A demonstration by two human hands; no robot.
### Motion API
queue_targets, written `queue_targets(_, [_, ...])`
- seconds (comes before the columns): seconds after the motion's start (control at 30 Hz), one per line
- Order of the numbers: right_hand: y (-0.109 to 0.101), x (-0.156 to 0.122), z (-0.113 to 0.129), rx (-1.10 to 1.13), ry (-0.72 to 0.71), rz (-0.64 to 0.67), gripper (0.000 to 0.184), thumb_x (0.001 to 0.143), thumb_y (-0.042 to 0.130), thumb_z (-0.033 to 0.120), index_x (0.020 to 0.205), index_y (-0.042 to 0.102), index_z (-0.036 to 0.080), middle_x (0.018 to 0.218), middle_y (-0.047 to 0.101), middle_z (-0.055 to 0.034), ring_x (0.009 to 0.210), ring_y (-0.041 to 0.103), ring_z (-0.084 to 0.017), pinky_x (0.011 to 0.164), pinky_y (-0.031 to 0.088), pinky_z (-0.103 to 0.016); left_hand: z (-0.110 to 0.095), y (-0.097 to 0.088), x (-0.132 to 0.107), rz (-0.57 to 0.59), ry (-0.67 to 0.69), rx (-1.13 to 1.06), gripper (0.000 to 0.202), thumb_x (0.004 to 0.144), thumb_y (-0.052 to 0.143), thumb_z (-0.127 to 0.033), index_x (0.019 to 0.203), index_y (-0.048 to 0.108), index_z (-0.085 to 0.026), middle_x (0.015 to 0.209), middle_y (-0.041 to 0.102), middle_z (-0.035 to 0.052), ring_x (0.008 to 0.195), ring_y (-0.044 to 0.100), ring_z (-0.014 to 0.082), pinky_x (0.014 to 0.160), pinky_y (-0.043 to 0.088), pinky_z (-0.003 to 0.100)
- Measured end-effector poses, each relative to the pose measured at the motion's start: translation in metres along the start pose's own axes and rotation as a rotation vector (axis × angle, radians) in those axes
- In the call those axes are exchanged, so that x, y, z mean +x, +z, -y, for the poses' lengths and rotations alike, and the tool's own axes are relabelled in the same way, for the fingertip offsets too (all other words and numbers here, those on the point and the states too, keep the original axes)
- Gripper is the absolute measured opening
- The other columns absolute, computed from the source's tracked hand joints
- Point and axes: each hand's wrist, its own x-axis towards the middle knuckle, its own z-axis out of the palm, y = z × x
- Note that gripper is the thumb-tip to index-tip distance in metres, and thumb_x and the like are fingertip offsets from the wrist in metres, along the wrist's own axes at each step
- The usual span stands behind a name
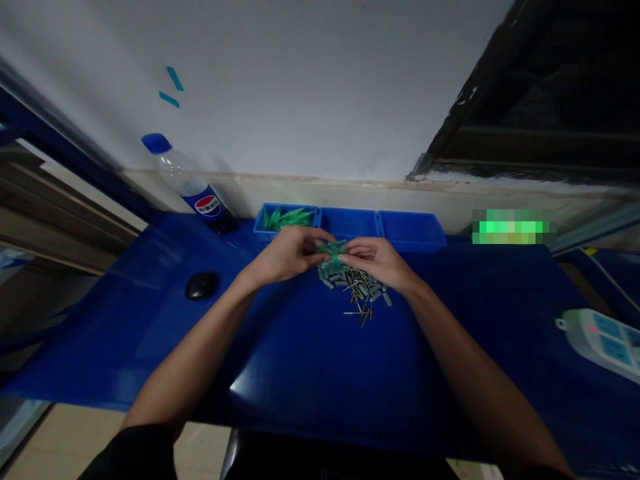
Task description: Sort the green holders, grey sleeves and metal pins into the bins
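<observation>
Over the middle of the blue table, my left hand [295,252] and my right hand [377,259] meet with fingers closed in a pinch. Between them is a green see-through plastic piece [335,249], gripped from both sides; its exact shape is too blurred to make out. Just below my fingers lies a loose pile of thin metal pins [361,290], brassy and dark. Short grey cylinders [327,283] are mixed in around it. Behind my hands, a blue bin [257,227] holds several green pointed pieces [293,218].
Two more blue bins, a middle one [349,220] and a right one [413,229], adjoin the first along the wall. A cola bottle [205,200] and a black computer mouse [201,285] are on the left. A white power strip [603,339] lies far right.
</observation>
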Motion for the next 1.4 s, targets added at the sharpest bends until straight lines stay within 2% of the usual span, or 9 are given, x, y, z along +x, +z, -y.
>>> queue_targets(0.2, [-0.002,-0.001,0.002,0.014,0.011,0.036,0.021,0.079,0.084,0.038,0.081,0.072,0.022,0.079,0.076,-0.0031,0.072,0.07,-0.018,0.072,0.055,-0.035,-0.001,0.007,0.0,0.032,-0.063,-0.162,0.041,0.085,0.076,-0.03,0.12,0.072,-0.01,0.077,0.073,0.0026,0.062,0.062,0.0114,0.056,0.046,0.021])
queue_targets(0.57, [-0.002,-0.002,0.002,0.011,0.027,0.06,0.027,0.078,0.086,0.043,0.086,0.073,0.021,0.081,0.077,-0.0039,0.074,0.071,-0.019,0.075,0.056,-0.036,-0.005,0.003,-0.001,0.044,-0.06,-0.128,0.034,0.083,0.077,-0.027,0.112,0.073,-0.011,0.071,0.07,0.0006,0.056,0.058,0.01,0.052,0.043,0.02])
queue_targets(0.63, [-0.002,-0.002,0.005,0.021,0.02,0.03,0.025,0.083,0.083,0.043,0.089,0.073,0.021,0.082,0.077,-0.0046,0.076,0.072,-0.019,0.076,0.057,-0.037,-0.002,-0.002,-0.001,-0.044,-0.038,-0.099,0.031,0.084,0.074,-0.025,0.112,0.073,-0.012,0.078,0.075,0.0039,0.064,0.067,0.0136,0.059,0.052,0.022])
queue_targets(0.7, [-0.004,-0.002,0.008,0.044,0.021,0.005,0.023,0.085,0.08,0.043,0.091,0.073,0.022,0.085,0.078,-0.006,0.079,0.074,-0.02,0.079,0.058,-0.037,0.004,-0.011,-0.002,-0.242,0.004,0.005,0.026,0.086,0.07,-0.021,0.11,0.074,-0.013,0.094,0.08,0.0084,0.08,0.075,0.0186,0.074,0.06,0.028])
queue_targets(0.8, [-0.005,-0.002,0.011,0.065,0.025,-0.008,0.022,0.085,0.079,0.042,0.092,0.073,0.022,0.088,0.079,-0.0075,0.081,0.074,-0.021,0.081,0.059,-0.038,0.02,-0.028,-0.003,-0.609,0.016,0.317,0.03,0.094,0.061,-0.02,0.12,0.076,-0.015,0.113,0.081,0.0107,0.097,0.078,0.0236,0.094,0.061,0.034])
queue_targets(0.87, [-0.006,-0.002,0.011,0.07,0.022,-0.009,0.023,0.085,0.079,0.042,0.093,0.073,0.022,0.088,0.08,-0.0074,0.081,0.074,-0.021,0.081,0.059,-0.039,0.032,-0.036,-0.003,-0.687,-0.026,0.501,0.037,0.1,0.054,-0.019,0.13,0.074,-0.017,0.114,0.081,0.0108,0.1,0.079,0.0261,0.098,0.059,0.037])
queue_targets(1.1, [-0.007,-0.003,0.011,0.076,0.021,0.011,0.02,0.087,0.078,0.04,0.096,0.074,0.022,0.088,0.08,-0.007,0.08,0.075,-0.02,0.082,0.059,-0.04,0.056,-0.026,0.003,-0.305,-0.12,0.745,0.054,0.1,0.044,-0.007,0.148,0.063,-0.02,0.145,0.068,0.0132,0.123,0.073,0.0288,0.11,0.055,0.043])
queue_targets(1.27, [-0.019,-0.003,0.015,0.016,0.014,-0.041,0.022,0.087,0.077,0.04,0.099,0.073,0.022,0.089,0.08,-0.0074,0.084,0.076,-0.023,0.084,0.059,-0.041,0.049,-0.023,0.005,-0.276,-0.11,0.718,0.051,0.109,0.042,-0.021,0.159,0.047,-0.017,0.137,0.072,0.0178,0.117,0.075,0.0315,0.105,0.058,0.048])
queue_targets(1.4, [-0.035,-0.004,0.013,-0.113,0.023,-0.083,0.021,0.087,0.077,0.039,0.098,0.074,0.022,0.087,0.08,-0.0078,0.084,0.076,-0.025,0.083,0.059,-0.044,0.031,-0.022,0.003,-0.358,0.013,0.692,0.037,0.107,0.048,-0.026,0.138,0.065,-0.014,0.136,0.071,0.0178,0.12,0.071,0.0306,0.106,0.056,0.044])
